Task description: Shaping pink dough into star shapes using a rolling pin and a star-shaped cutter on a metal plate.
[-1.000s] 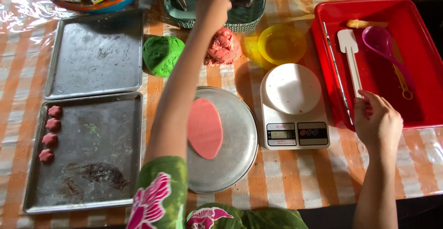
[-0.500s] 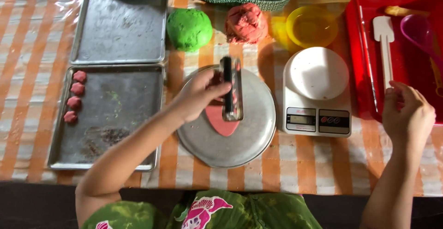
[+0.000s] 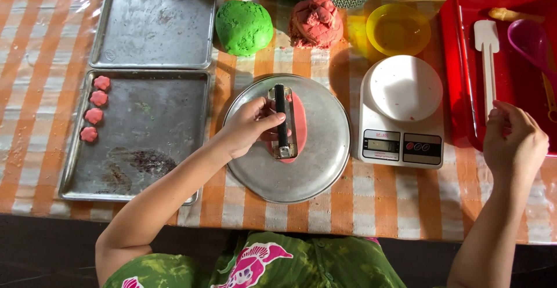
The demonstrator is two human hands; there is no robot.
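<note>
Left hand: the left hand point(image 3: 246, 130) is curled around a small metal press with a black handle point(image 3: 282, 121), gripping it from the side.
Press: it sits lengthwise right on top of the flattened pink dough point(image 3: 299, 122), which peeks out along its right edge.
Plate: dough and press both rest on the round metal plate point(image 3: 316, 172) in the middle of the bench point(image 3: 371, 207), with its orange-and-white checked cover.
Right hand: the right hand point(image 3: 513, 143) is loosely curled at the near edge of the red tray point(image 3: 464, 79); whether it holds anything, I cannot tell.
In the tray: a white spatula point(image 3: 487, 50) and a purple scoop point(image 3: 531, 41).
Scale: a white kitchen scale point(image 3: 403, 111) stands just right of the plate, with a yellow bowl point(image 3: 398, 30) beyond it.
Dough balls: a green ball point(image 3: 244, 27) and a pink lump point(image 3: 316, 22) sit side by side beyond the plate.
Baking trays: two metal trays on the left; the near tray point(image 3: 145, 143) carries four small pink flower shapes point(image 3: 96, 107) in a column along its left side.
</note>
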